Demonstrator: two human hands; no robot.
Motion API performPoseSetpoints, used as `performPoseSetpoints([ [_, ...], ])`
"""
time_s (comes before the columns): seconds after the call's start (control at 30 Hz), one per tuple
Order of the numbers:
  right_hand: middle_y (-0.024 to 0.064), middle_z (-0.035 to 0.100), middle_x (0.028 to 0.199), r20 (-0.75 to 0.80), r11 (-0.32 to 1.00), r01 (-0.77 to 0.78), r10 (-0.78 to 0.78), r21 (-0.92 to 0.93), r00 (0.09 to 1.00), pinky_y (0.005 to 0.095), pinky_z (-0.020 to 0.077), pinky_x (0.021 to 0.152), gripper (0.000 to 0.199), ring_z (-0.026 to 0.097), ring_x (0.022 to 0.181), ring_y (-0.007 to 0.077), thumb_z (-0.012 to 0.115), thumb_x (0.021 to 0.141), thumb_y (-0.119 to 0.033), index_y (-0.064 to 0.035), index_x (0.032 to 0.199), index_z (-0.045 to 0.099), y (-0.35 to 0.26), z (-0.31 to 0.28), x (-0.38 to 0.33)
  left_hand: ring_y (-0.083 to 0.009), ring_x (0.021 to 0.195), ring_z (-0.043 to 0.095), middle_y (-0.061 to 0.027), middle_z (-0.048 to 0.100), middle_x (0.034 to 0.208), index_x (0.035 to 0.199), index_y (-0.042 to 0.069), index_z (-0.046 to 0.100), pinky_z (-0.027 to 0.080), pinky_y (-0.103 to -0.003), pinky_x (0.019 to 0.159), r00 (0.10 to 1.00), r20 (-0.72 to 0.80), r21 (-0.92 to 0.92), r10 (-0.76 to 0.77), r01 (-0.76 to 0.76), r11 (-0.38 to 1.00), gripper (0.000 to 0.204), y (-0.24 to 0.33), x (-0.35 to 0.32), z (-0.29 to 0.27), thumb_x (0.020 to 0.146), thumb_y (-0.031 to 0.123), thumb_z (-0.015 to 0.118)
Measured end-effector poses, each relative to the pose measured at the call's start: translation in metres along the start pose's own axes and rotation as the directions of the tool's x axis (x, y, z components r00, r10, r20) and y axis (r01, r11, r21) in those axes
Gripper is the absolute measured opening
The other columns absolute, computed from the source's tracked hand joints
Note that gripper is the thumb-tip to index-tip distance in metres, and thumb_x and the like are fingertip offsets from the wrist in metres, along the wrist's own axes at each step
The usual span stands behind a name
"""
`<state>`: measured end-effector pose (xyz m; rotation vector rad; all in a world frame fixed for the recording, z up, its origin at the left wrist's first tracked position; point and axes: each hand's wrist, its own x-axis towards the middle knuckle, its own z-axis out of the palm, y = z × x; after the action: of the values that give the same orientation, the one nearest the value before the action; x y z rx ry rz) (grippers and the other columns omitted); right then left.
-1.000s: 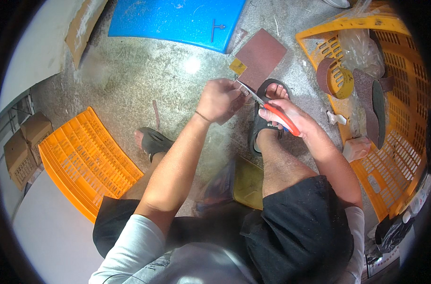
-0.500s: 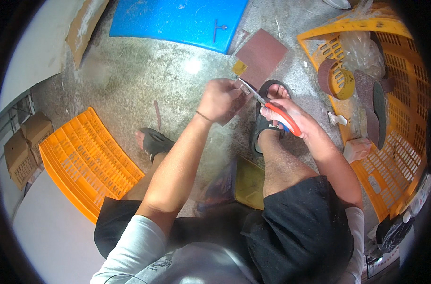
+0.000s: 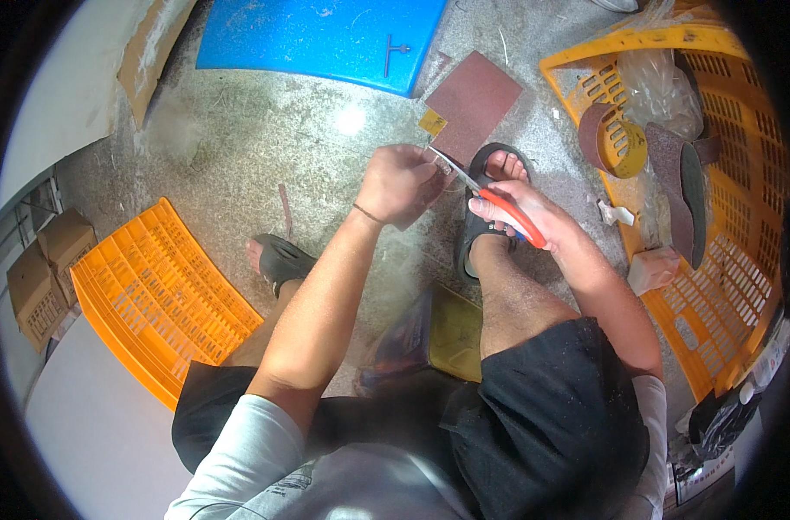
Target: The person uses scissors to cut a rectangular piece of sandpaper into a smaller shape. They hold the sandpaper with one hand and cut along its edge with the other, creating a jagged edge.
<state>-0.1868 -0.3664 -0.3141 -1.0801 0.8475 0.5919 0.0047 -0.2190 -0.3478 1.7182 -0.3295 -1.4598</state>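
Here little has changed from a second ago: both hands stay raised over the right foot in its black sandal (image 3: 486, 204). The left hand (image 3: 399, 182) is closed, pinching a small brownish piece (image 3: 445, 166), mostly hidden by the fingers. The right hand (image 3: 520, 208) is clamped on the orange-handled scissors (image 3: 499, 201), blades meeting that piece. Beyond lies a reddish-brown square sheet (image 3: 474, 102) with a small yellow tag (image 3: 432, 123). Two brown cardboard boxes (image 3: 44, 269) sit far left; a small white box (image 3: 653, 267) rests in the orange crate (image 3: 715, 286).
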Motion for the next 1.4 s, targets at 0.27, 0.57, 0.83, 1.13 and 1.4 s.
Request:
performPoseSetpoints([
  [0.27,-0.0060,0.049,0.066,0.027,1.000,0.006,-0.007,0.031,1.000,0.0195,0.0373,0.048,0.036,0.046,0.052,0.0050,0.073,0.088,-0.041,-0.0115,0.078,0.056,-0.002,0.000,-0.001,-0.0116,0.068,0.065,-0.0066,0.071,0.081,0.093,-0.004,0.070,0.052,-0.026,0.061,1.000,-0.014,-0.013,-0.007,0.007,1.000,0.013,0.003,-0.003,0.000,0.086,0.007,0.068],
  [0.57,-0.0024,0.052,0.067,-0.008,0.982,0.110,-0.113,-0.153,0.994,0.0251,0.0394,0.057,0.043,0.047,0.059,0.0094,0.073,0.088,-0.044,-0.0059,0.076,0.058,-0.005,0.002,-0.002,-0.0166,0.060,0.065,-0.0105,0.067,0.071,0.084,-0.009,0.066,0.052,-0.032,0.047,0.999,-0.035,-0.166,-0.029,0.023,0.986,0.010,0.020,-0.012,0.011,0.084,-0.001,0.061],
  [0.83,-0.0045,0.048,0.064,0.000,0.960,0.178,-0.182,-0.217,0.983,0.0232,0.0356,0.046,0.041,0.044,0.051,0.0067,0.072,0.090,-0.041,-0.0065,0.074,0.056,0.003,-0.001,0.006,-0.0125,0.069,0.066,-0.0071,0.071,0.081,0.094,-0.005,0.071,0.053,-0.026,0.062,1.000,0.003,0.023,0.007,-0.007,1.000,0.015,0.002,-0.002,0.002,0.085,0.006,0.065],
  [1.13,-0.0016,0.054,0.069,-0.030,0.906,0.205,-0.232,-0.372,0.972,0.0279,0.0447,0.063,0.039,0.050,0.066,0.0099,0.073,0.090,-0.036,-0.0017,0.077,0.060,0.012,-0.005,0.014,-0.0135,0.070,0.067,-0.0084,0.072,0.083,0.095,-0.006,0.070,0.054,-0.026,0.063,0.999,0.010,0.030,0.032,-0.033,0.999,0.015,-0.014,0.008,0.000,0.085,0.005,0.066],
  [1.4,0.0033,0.066,0.078,-0.027,0.890,0.219,-0.250,-0.400,0.968,0.0282,0.0477,0.076,0.031,0.057,0.077,0.0109,0.073,0.090,-0.028,0.0018,0.088,0.068,0.019,-0.008,0.017,-0.0144,0.068,0.067,-0.0098,0.071,0.082,0.094,-0.006,0.069,0.054,-0.027,0.060,0.999,0.017,-0.032,-0.045,0.045,0.998,0.013,-0.003,0.002,0.002,0.086,0.004,0.066],
])
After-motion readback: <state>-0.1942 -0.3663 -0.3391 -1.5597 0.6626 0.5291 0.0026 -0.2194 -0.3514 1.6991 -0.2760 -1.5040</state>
